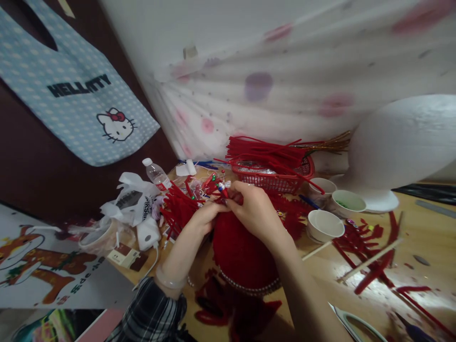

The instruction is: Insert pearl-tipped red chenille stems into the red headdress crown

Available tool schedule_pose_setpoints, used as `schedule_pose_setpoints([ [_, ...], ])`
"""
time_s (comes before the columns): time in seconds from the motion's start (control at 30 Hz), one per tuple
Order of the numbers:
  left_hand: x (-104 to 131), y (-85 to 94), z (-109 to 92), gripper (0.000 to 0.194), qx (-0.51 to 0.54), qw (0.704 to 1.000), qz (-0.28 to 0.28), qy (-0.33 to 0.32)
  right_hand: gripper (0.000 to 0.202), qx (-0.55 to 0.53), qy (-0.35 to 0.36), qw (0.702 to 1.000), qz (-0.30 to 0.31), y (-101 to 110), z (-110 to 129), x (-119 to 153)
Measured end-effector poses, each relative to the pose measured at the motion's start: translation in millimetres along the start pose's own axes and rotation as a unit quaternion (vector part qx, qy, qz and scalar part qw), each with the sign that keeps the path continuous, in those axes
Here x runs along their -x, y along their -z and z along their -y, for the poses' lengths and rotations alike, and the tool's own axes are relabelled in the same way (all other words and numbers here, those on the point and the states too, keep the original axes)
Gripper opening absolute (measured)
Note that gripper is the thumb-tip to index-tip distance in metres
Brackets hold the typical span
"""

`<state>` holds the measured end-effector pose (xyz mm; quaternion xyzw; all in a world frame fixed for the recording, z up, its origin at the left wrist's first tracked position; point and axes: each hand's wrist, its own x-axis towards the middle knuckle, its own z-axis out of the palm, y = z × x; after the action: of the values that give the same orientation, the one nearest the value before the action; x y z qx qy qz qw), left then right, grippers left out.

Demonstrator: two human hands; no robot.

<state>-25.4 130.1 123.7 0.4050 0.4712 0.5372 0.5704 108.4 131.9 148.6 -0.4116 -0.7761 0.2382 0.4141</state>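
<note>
A red velvety dome [242, 251], edged with a row of silvery beads, stands on the table in front of me. At its top, my right hand [254, 209] pinches the red base of a small beaded ornament [223, 186] with white, blue and red beads. My left hand [208, 212] meets it from the other side, its thumb pressed to the same base and its other fingers largely hidden. Behind the left hand lies a bundle of red fuzzy stems [178, 204].
A red basket [274, 182] heaped with red stems stands behind. At right are paper cups [325, 227], a wooden stick [370, 260], red scraps and a large white form [406, 142]. Left are a plastic bottle [156, 173], a white bag [131, 199] and a corded white block [147, 235].
</note>
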Motion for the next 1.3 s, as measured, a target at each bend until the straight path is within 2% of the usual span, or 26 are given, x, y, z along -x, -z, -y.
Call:
schedule_pose_setpoints([
  [0.2, 1.1, -1.4, -0.2, 0.047, 0.017, 0.999, 0.046, 0.001, 0.011, -0.033, -0.002, 0.999, 0.005, 8.6, -1.6, 0.8],
  [0.53, -2.8, -3.4, 11.9, 0.058, 0.049, 0.998, 0.015, -0.029, 0.006, -0.039, 0.004, 0.999, 0.018, 15.3, -3.3, 0.5],
  [0.7, 1.8, -5.3, 13.9, 0.079, 0.054, 0.997, -0.005, -0.061, 0.009, -0.027, -0.009, 0.999, 0.025, 21.0, -5.8, 1.4],
  [0.77, 7.8, -3.0, 14.3, 0.08, 0.032, 0.996, -0.017, -0.085, 0.012, -0.026, -0.021, 0.999, 0.034, 22.3, -8.8, 1.1],
  [0.87, 17.6, 1.4, 17.8, 0.07, -0.009, 0.99, -0.044, -0.137, 0.014, -0.037, -0.018, 0.998, 0.044, 21.6, -10.9, 0.4],
  [0.93, 22.3, 1.4, 21.9, 0.068, -0.037, 0.98, -0.091, -0.175, 0.013, -0.039, -0.014, 0.998, 0.038, 18.9, -9.8, 0.3],
  [1.03, 25.0, -5.5, 28.5, 0.075, -0.08, 0.955, -0.18, -0.223, 0.009, -0.028, -0.022, 0.999, 0.026, 13.0, -6.6, 1.3],
  [1.1, 25.2, -12.1, 31.7, 0.083, -0.101, 0.938, -0.219, -0.247, 0.008, -0.026, -0.026, 0.999, 0.028, 9.5, -4.8, 2.5],
  [1.23, 34.9, -15.9, 37.1, 0.098, -0.123, 0.926, -0.229, -0.276, 0.011, -0.039, -0.06, 0.997, 0.031, 7.9, -5.0, 5.1],
  [1.3, 48.7, -9.3, 40.6, 0.093, -0.135, 0.919, -0.24, -0.283, 0.012, -0.047, -0.069, 0.996, 0.031, 9.3, -7.0, 5.9],
])
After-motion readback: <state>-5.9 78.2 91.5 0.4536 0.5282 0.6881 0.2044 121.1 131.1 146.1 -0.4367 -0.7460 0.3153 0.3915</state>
